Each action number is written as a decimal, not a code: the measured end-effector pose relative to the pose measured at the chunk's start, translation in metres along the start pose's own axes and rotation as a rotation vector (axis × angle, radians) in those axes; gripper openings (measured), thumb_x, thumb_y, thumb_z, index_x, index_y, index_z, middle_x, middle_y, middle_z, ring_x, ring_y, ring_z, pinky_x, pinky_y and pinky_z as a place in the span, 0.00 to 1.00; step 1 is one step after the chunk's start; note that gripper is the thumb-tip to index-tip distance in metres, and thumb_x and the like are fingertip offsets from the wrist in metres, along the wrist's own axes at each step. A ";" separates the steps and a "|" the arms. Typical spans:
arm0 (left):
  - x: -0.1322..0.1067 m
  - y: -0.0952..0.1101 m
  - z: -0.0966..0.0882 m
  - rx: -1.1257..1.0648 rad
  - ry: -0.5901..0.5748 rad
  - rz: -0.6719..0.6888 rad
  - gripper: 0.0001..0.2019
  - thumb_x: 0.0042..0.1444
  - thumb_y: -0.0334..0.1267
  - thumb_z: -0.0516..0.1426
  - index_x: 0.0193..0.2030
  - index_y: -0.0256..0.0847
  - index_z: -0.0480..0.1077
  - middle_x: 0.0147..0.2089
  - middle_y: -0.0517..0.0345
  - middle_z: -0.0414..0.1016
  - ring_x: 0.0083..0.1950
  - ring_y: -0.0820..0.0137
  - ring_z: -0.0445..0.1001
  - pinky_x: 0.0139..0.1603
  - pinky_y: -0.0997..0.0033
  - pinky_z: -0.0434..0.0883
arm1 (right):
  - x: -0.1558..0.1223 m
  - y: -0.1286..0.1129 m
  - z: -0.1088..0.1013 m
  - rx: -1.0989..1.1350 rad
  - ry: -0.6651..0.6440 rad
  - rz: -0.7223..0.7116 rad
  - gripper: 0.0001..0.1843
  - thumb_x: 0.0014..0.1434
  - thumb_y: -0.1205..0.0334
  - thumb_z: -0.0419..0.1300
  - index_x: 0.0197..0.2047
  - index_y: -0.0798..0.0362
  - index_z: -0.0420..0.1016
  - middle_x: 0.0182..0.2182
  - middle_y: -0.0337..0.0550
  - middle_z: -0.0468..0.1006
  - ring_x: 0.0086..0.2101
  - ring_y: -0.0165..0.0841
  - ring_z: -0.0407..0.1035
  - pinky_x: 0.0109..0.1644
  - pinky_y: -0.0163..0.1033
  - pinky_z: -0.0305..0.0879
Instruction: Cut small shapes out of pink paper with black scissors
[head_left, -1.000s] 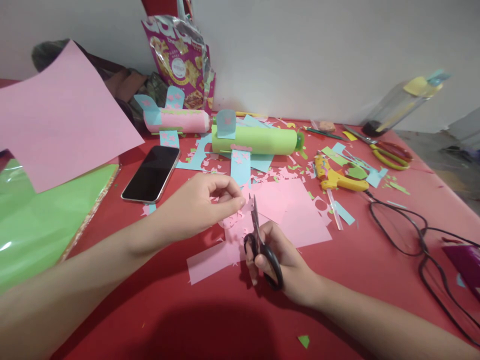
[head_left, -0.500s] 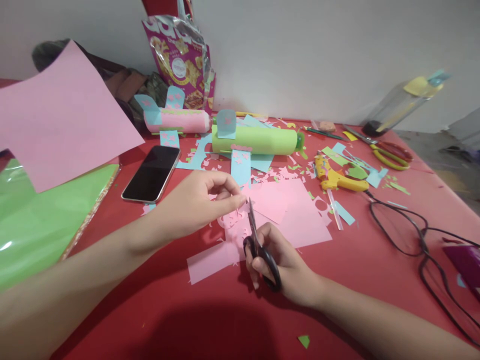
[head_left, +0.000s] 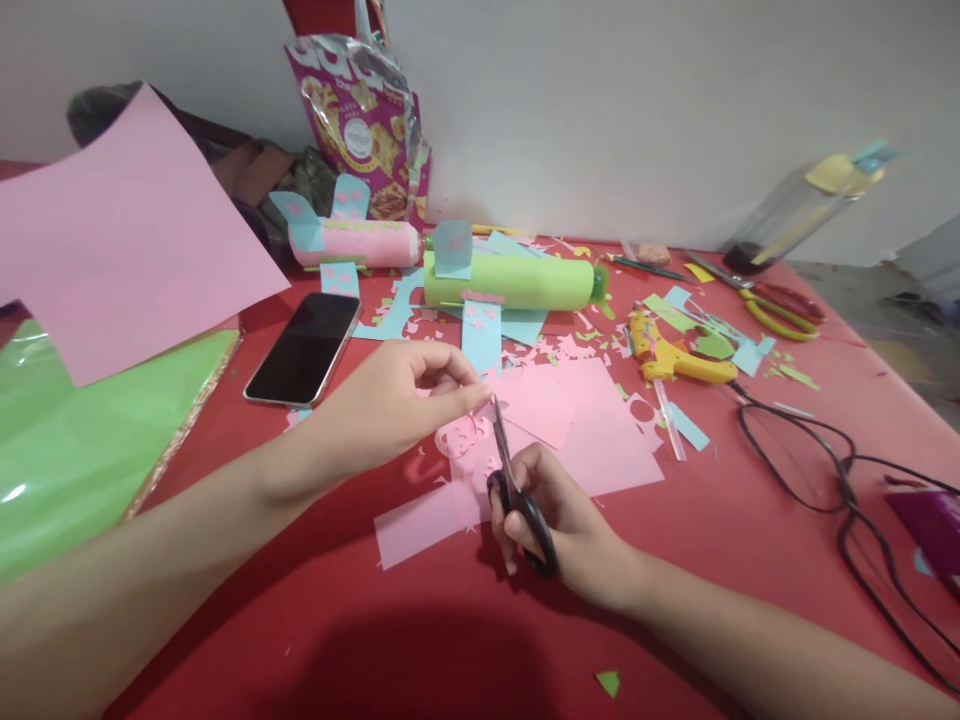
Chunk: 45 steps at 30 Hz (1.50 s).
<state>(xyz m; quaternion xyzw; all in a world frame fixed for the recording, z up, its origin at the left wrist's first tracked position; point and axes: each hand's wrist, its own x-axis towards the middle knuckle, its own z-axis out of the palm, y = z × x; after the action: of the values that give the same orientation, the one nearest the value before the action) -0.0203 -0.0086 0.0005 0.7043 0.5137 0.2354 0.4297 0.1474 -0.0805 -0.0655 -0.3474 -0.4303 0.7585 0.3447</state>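
My right hand [head_left: 559,530] grips black-handled scissors [head_left: 534,530], whose blades point up and away from me. Their tips meet the fingertips of my left hand [head_left: 420,400], which pinches a tiny bit of pink paper, mostly hidden by the fingers. Beneath both hands lie pink paper sheets [head_left: 600,440] and small pink cut-outs [head_left: 459,438]. Behind them rests a green paper-wrapped tube [head_left: 517,280] with light blue fins dotted with pink shapes. A similar pink tube [head_left: 367,243] lies to its left.
A phone [head_left: 304,348] lies left of my left hand, near a large pink sheet [head_left: 142,240] and a green plastic-covered pack [head_left: 97,430]. On the right are a yellow glue gun [head_left: 675,362] with a black cord, larger scissors [head_left: 780,308] and a clear bottle [head_left: 795,210].
The scissor blades have closed at the left fingertips, and the handles have drawn together. Both hands stay almost in the same place.
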 end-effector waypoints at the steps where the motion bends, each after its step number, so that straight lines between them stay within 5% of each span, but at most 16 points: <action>1: 0.000 0.000 0.000 -0.004 0.017 0.002 0.10 0.49 0.42 0.54 0.24 0.38 0.66 0.24 0.63 0.67 0.28 0.75 0.66 0.31 0.77 0.63 | 0.000 0.000 0.000 -0.002 -0.005 0.000 0.22 0.46 0.47 0.60 0.30 0.49 0.49 0.21 0.28 0.62 0.17 0.23 0.60 0.18 0.30 0.58; 7: 0.001 -0.001 0.004 -0.063 0.025 -0.030 0.09 0.49 0.41 0.54 0.24 0.38 0.65 0.24 0.63 0.66 0.27 0.75 0.65 0.29 0.77 0.63 | 0.003 -0.004 0.000 0.013 -0.008 -0.083 0.21 0.49 0.48 0.58 0.31 0.48 0.49 0.23 0.29 0.62 0.20 0.24 0.62 0.24 0.34 0.59; 17: -0.003 -0.003 0.028 -0.096 -0.249 -0.129 0.09 0.49 0.40 0.52 0.22 0.38 0.63 0.19 0.64 0.65 0.20 0.76 0.63 0.24 0.76 0.62 | 0.010 -0.009 -0.002 -0.078 0.408 -0.288 0.17 0.48 0.67 0.60 0.29 0.49 0.51 0.27 0.30 0.65 0.22 0.22 0.62 0.25 0.31 0.60; 28: -0.001 -0.007 0.028 -0.135 -0.274 -0.099 0.11 0.51 0.41 0.49 0.22 0.39 0.64 0.21 0.63 0.67 0.21 0.76 0.64 0.22 0.78 0.62 | 0.010 -0.010 -0.004 -0.143 0.463 -0.345 0.16 0.48 0.69 0.58 0.30 0.48 0.51 0.26 0.31 0.65 0.23 0.24 0.60 0.24 0.30 0.58; 33: -0.002 -0.007 0.030 -0.040 -0.391 -0.046 0.11 0.51 0.41 0.50 0.26 0.39 0.68 0.23 0.60 0.69 0.25 0.74 0.67 0.25 0.76 0.63 | 0.010 -0.010 -0.004 -0.132 0.456 -0.348 0.16 0.48 0.70 0.58 0.29 0.49 0.50 0.26 0.31 0.65 0.23 0.23 0.60 0.25 0.30 0.58; 37: -0.002 -0.009 0.029 -0.068 -0.336 -0.057 0.12 0.52 0.41 0.49 0.24 0.38 0.66 0.24 0.61 0.68 0.25 0.74 0.66 0.25 0.76 0.63 | 0.009 -0.010 -0.003 -0.102 0.413 -0.279 0.16 0.48 0.67 0.59 0.29 0.48 0.50 0.27 0.31 0.64 0.22 0.23 0.60 0.23 0.30 0.57; 45: 0.001 -0.004 0.016 -0.126 -0.022 -0.016 0.11 0.52 0.43 0.51 0.26 0.37 0.64 0.26 0.62 0.67 0.27 0.76 0.64 0.28 0.78 0.63 | 0.007 -0.009 -0.002 0.046 0.136 -0.100 0.22 0.46 0.50 0.61 0.31 0.48 0.49 0.26 0.32 0.61 0.22 0.24 0.60 0.22 0.32 0.54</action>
<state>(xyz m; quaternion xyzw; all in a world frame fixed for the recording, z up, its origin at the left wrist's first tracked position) -0.0097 -0.0134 -0.0111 0.6743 0.4986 0.2560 0.4808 0.1473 -0.0705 -0.0601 -0.3683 -0.4050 0.7247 0.4186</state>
